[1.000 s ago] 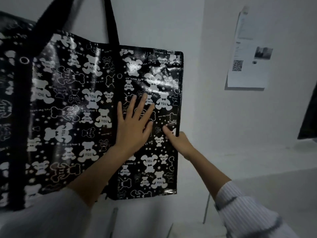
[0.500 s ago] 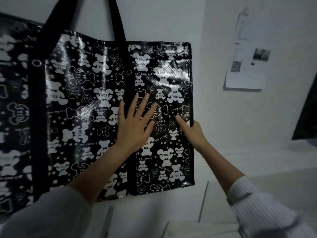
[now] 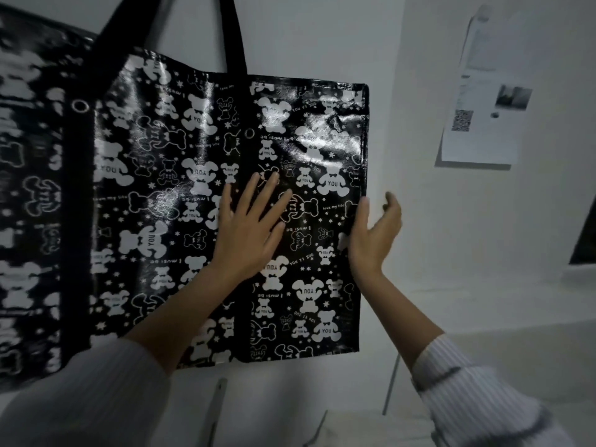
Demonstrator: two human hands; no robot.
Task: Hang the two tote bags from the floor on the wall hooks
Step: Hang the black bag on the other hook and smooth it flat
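Note:
A glossy black tote bag (image 3: 200, 150) printed with white bears hangs flat against the white wall by its black straps (image 3: 233, 37); the hook is above the frame. A second bag with the same print (image 3: 29, 188) hangs at the far left, partly overlapped and blurred. My left hand (image 3: 248, 230) presses flat on the front of the right bag, fingers spread. At the bag's right edge my right hand (image 3: 375, 233) is relaxed, thumb by the edge and fingers off to the wall side.
A paper notice with a QR code (image 3: 483, 101) is taped to the side wall at right. A dark opening (image 3: 585, 237) sits at the far right above a white ledge. Pale furniture edges (image 3: 392, 385) show below the bag.
My right hand has let its fingers off the bag's front and opened beside the right edge. The left hand stays pressed flat. The view has shifted, so the bag sits further right.

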